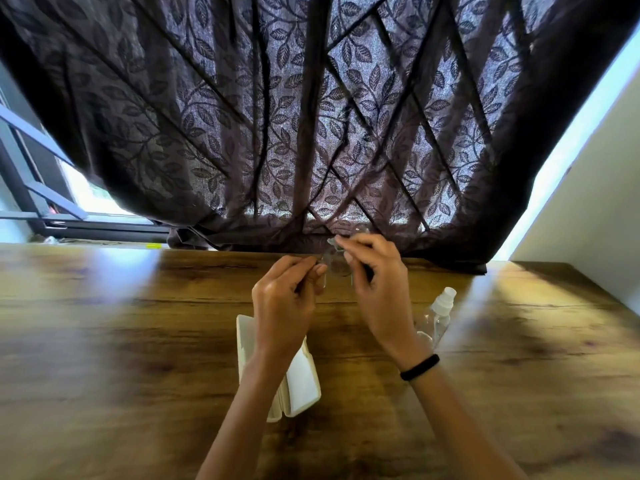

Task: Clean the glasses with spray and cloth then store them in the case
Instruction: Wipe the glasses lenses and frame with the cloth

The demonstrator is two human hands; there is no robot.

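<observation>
Both my hands are raised over the wooden table (pixel 138 323), holding the glasses (pixel 337 265) between them. The glasses have a thin clear frame and are hard to make out against the curtain. My left hand (pixel 284 299) pinches one side of them. My right hand (pixel 374 278) pinches the other side near the top; whether a cloth lies in its fingers is unclear. A white glasses case (pixel 301 379) lies open on the table under my left forearm. The clear spray bottle (pixel 438 315) with a white cap lies just right of my right wrist.
A dark leaf-patterned curtain (pixel 311 116) hangs behind the table's far edge. A window frame (pixel 41 202) shows at the left and a pale wall (pixel 588 209) at the right. A black band circles my right wrist.
</observation>
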